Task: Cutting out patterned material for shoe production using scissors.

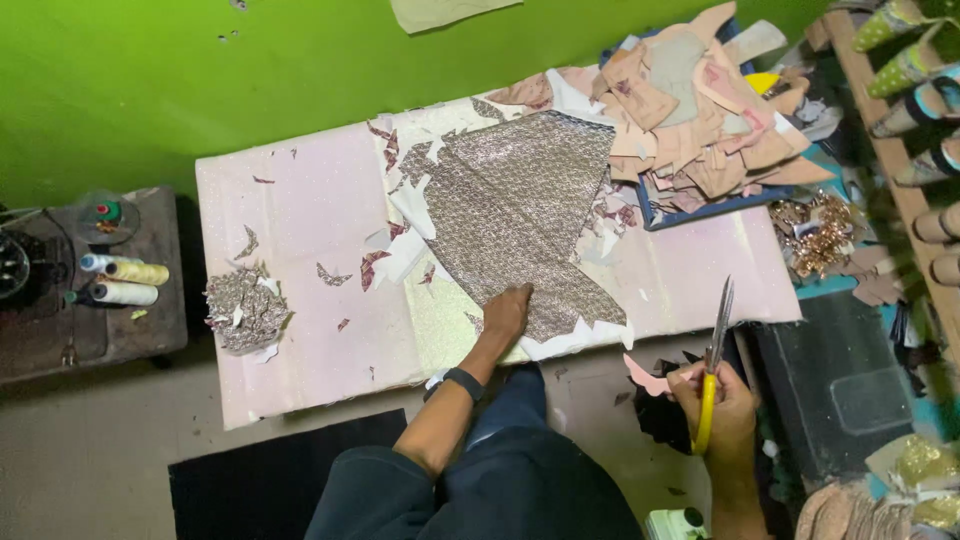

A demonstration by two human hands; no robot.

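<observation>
The left hand (pixel 506 310) lies flat, palm down, on the glittery patterned sheet (pixel 520 215) spread across the pale pink surface (pixel 300 210) — grasping nothing. The right hand (pixel 722 400), off the near edge, has its grip closed around yellow-handled scissors (pixel 714 355), blades apparently shut — pointing up.

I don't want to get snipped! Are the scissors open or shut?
Shut: the scissors in the right hand show their blades together as one strip.

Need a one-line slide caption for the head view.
Left hand presses glittery fabric; right hand holds yellow-handled scissors.
</observation>
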